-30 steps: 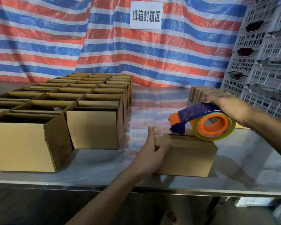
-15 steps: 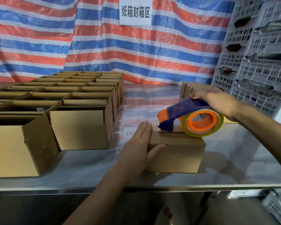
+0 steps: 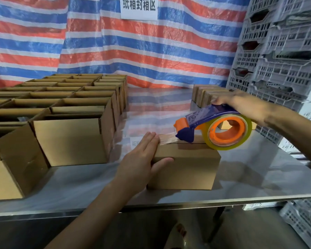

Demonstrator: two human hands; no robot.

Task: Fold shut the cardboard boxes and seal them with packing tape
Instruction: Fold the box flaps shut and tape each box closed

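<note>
A small closed cardboard box (image 3: 187, 169) lies near the front edge of the shiny metal table (image 3: 258, 177). My left hand (image 3: 142, 159) lies flat against its left end, fingers straight and thumb on the front face. My right hand (image 3: 241, 105) grips the blue and orange tape dispenser (image 3: 214, 130), whose roll of clear tape rests on the box top. A strip of clear tape (image 3: 167, 138) stretches from the dispenser's mouth to my left fingertips.
Several open cardboard boxes (image 3: 70, 139) stand in rows on the left of the table. A few closed boxes (image 3: 205, 95) sit at the back right. Grey plastic crates (image 3: 280, 60) are stacked on the right. A striped tarp (image 3: 115, 51) hangs behind.
The dispenser has moved right along the box top, drawing out a strip of tape from the left end. My left hand stays at the left end of the box.
</note>
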